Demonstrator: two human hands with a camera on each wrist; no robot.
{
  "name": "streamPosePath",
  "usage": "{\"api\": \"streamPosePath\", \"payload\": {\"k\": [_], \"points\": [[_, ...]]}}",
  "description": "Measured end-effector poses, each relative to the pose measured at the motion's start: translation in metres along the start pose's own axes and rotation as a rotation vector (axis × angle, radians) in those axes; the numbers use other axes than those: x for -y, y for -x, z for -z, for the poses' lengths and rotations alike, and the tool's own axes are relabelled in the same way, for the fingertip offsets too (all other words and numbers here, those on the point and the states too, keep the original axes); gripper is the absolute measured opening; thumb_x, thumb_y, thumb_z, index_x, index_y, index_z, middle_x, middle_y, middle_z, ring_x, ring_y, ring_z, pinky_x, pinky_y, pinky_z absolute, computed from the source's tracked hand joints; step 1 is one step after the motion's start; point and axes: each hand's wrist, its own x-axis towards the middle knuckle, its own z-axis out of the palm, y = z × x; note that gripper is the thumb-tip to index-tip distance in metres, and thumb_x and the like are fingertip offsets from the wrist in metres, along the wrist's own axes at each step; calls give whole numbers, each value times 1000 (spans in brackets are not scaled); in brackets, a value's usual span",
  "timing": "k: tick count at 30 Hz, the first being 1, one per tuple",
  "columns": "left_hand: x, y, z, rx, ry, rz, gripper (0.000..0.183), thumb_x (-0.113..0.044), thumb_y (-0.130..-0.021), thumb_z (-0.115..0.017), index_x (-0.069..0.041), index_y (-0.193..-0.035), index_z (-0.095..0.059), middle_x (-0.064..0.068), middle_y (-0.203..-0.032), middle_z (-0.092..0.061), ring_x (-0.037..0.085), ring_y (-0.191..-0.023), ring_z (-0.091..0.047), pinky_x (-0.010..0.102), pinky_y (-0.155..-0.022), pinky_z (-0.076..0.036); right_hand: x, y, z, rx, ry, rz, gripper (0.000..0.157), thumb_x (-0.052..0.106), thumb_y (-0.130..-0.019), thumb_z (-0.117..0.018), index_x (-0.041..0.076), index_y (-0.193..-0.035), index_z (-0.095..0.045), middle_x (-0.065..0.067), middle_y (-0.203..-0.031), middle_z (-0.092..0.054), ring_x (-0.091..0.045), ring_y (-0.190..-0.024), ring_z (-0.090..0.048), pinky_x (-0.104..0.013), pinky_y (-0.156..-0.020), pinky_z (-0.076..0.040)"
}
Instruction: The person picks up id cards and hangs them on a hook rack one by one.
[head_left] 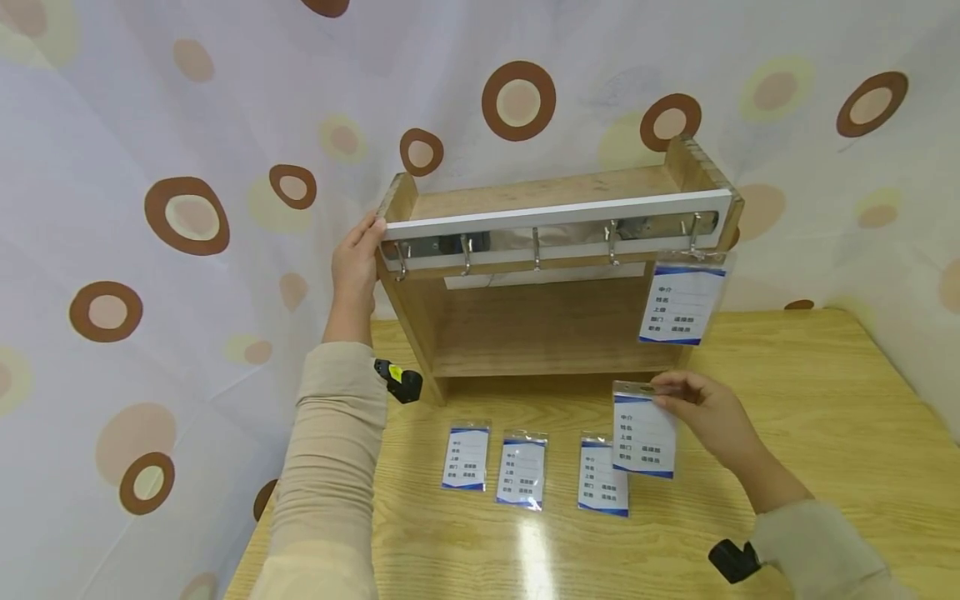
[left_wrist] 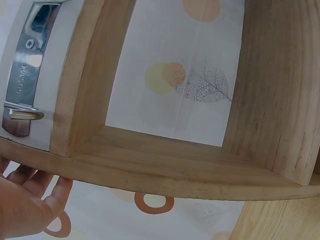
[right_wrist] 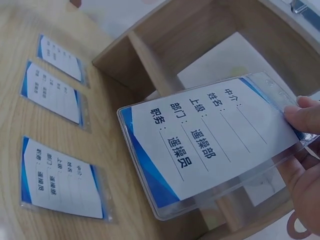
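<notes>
A wooden shelf (head_left: 555, 325) stands on the table, with a hook rail (head_left: 573, 218) along its upper front. My left hand (head_left: 354, 271) holds the shelf at its upper left corner, beside the rail's end; in the left wrist view its fingers (left_wrist: 60, 192) touch the side panel. With thumb and fingers, my right hand (head_left: 708, 412) pinches the top edge of a badge holder (right_wrist: 205, 140), raised above the table in front of the shelf. Another badge holder (head_left: 682, 304) hangs from the rightmost hook (head_left: 694, 229). The other hooks carry nothing.
Three more badge holders lie on the wooden table (head_left: 810, 400) before the shelf: a left one (head_left: 466, 458), a middle one (head_left: 521, 471) and a right one (head_left: 596, 479), partly behind the raised one. Patterned cloth (head_left: 465, 100) covers the wall behind.
</notes>
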Motion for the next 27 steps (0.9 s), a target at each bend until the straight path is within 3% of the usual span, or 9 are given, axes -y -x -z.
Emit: {"api": "streamPosePath", "payload": {"k": [12,20,27], "points": [[0,0,0,-6,-7,1,47,-36,-85,-51,-19,-128,-44,-4,-133,-36,14,-121,-31,38,-93,-31,33,-18,5,-84,12,39,20,11,-81,-60,0,-97,-58,13,-83,-57,-4,-72,-51,-14,-58,-42],[2,0,1,-4,13,4,46,-34,-85,-52,-18,-128,-45,-2,-133,-36,15,-120,-32,36,-92,-31,56,-31,8,-88,8,57,22,13,-82,-60,0,-99,-58,13,-85,-58,-7,-72,-51,-14,-57,-42],[3,0,6,-17,3,-7,44,-33,-86,-52,-19,-127,-45,-2,-133,-36,14,-121,-31,36,-94,-30,71,-49,6,-119,-46,97,20,12,-82,-59,0,-98,-57,13,-84,-60,-9,-69,-50,-16,-55,-40]]}}
